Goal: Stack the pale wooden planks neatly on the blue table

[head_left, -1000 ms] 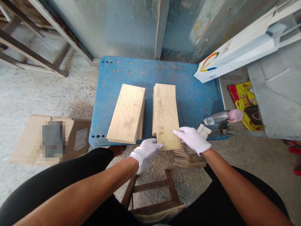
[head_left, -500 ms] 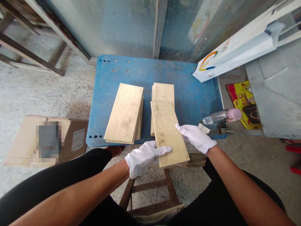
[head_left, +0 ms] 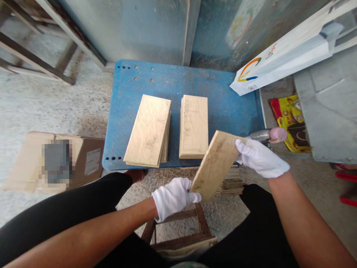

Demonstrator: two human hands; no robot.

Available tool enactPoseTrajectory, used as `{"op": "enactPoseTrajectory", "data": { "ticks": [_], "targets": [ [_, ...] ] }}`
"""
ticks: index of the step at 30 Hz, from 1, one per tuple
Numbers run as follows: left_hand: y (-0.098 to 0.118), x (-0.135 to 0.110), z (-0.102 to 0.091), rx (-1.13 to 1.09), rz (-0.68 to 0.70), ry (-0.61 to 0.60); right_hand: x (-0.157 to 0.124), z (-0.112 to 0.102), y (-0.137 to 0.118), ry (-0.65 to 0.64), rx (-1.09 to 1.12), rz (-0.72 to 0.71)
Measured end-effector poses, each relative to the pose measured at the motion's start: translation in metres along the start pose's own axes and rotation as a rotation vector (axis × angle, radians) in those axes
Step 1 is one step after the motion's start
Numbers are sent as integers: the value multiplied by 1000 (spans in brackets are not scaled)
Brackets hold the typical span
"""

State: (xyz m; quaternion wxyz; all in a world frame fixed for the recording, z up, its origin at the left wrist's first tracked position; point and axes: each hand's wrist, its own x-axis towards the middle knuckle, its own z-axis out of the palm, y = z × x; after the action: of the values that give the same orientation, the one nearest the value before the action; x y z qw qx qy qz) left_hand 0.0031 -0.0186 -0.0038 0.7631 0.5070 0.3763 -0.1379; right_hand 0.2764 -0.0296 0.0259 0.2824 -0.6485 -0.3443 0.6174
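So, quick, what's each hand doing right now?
Left hand: closed, holding the lower end of a beige tile.
Right hand: closed, holding the same tile's upper end.

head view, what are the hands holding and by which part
They hold one tile, tilted up off the stack: the left hand grips its near end, the right hand its far end.
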Motion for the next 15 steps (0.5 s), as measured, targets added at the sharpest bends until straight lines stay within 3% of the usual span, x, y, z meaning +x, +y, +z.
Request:
{"op": "enactPoseTrajectory", "data": {
  "ticks": [3,6,11,15],
  "targets": [
    [6,1,-14,380,-44,38,-14,-2,-2,-41,-23,29],
    [24,-9,-28,683,-14,6,-24,10,-2,-120,-116,41],
    [39,-32,-38,699,91,118,-25,42,17,-312,-291,13],
    [33,-34,-30,795,146,98,-22,66,44,-336,-344,-66]
  ]
}}
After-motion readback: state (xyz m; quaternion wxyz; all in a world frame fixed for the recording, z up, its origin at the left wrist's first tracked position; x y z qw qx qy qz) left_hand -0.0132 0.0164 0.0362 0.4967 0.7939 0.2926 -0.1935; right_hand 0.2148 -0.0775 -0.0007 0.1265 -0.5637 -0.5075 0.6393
